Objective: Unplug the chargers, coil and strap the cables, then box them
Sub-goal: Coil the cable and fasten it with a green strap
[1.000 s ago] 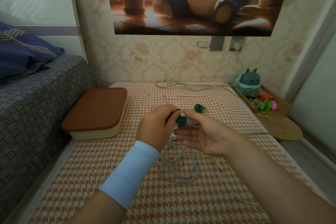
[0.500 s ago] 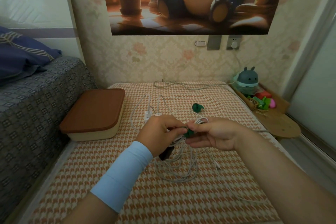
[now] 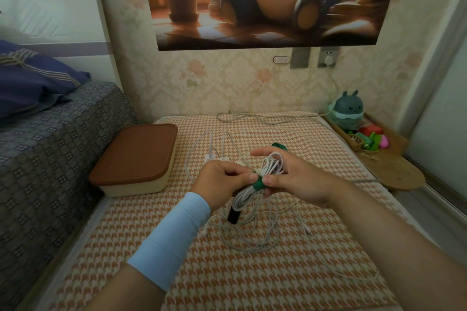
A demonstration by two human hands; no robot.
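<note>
The green fabric strap (image 3: 258, 184) is now closing round the coiled white cable bundle (image 3: 271, 165) above the houndstooth bench (image 3: 227, 272). The left hand (image 3: 222, 179) is pinching the strap and the right hand (image 3: 300, 179) is keeping its grip on the bundle. The brown-lidded cream box (image 3: 136, 156) is waiting at nine o'clock.

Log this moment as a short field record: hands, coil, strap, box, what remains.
left hand: pinches the green strap
right hand: holds the coiled white cable, thumb by the strap
green strap: wrapped round the coil's middle
box: lid on, left of the hands
loose cables: heaped on the mat below the hands
spare strap: on the mat beyond the right hand
wall charger: in its socket
</note>
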